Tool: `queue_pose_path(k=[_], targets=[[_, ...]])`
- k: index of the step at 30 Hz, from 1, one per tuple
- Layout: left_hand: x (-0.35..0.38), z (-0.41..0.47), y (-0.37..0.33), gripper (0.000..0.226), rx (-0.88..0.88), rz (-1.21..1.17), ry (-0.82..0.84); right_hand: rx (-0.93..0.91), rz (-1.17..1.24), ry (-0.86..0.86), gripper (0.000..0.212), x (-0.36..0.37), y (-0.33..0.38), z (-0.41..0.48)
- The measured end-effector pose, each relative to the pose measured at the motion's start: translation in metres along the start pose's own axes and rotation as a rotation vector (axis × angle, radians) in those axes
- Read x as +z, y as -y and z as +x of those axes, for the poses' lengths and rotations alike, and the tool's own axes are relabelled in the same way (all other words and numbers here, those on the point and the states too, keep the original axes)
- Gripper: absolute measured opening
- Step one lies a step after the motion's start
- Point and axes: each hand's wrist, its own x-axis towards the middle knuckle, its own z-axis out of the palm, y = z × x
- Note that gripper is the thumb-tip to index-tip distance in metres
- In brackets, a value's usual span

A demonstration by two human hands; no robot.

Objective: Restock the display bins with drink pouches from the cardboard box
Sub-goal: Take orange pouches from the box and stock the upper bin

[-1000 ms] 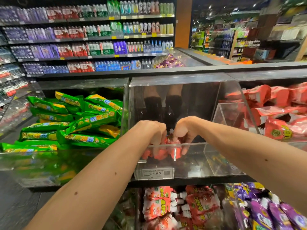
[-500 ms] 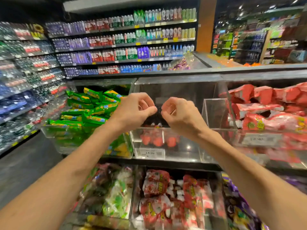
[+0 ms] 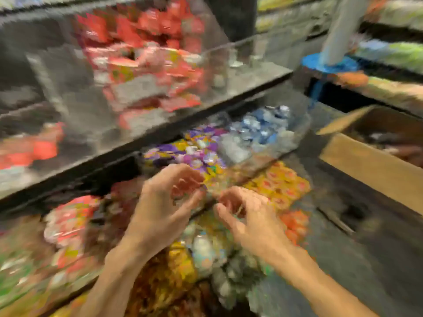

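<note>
Head view, blurred: clear display bins (image 3: pixel 57 88) of red pouches (image 3: pixel 142 65) fill the upper left; the open cardboard box (image 3: pixel 366 165) sits at right, its long side slanting down rightward, well apart from the left hand (image 3: pixel 164 202) and right hand (image 3: pixel 251 218), both loosely curled and empty

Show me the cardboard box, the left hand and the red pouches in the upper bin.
cardboard box (image 3: pixel 370 167): head view, its near outer wall.
left hand (image 3: pixel 162 202): head view, back of the hand.
red pouches (image 3: pixel 146 58): head view, middle of the pile.
</note>
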Motion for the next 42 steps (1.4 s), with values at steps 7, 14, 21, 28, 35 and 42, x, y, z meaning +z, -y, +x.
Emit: queue_pose_path(k=[7,14,21,28,35,42], targets=[[0.267,0.079,-0.049,0.02,0.135,-0.186,0.544,0.522,-0.239,-0.214,0.02,-0.157,-0.173,-0.087],[0.523,0.159,-0.123,0.008,0.183,-0.045,0.804,0.789,-0.273,-0.379,0.009,-0.315,-0.327,-0.122],[0.677,0.245,-0.167,0.013,0.133,0.207,0.971,0.99,-0.212,-0.271,0.04,-0.425,-0.458,-0.085],[0.802,0.359,-0.133,0.023,0.076,0.303,0.889,1.13,-0.204,-0.164,0.053,-0.473,-0.588,-0.027],[0.912,0.459,-0.024,0.046,-0.146,0.487,0.925,1.286,-0.164,0.061,0.046,-0.471,-0.722,0.035],[0.986,0.5,0.033,0.078,-0.056,0.695,0.871,1.497,0.032,0.165,0.033,-0.443,-0.807,0.057]])
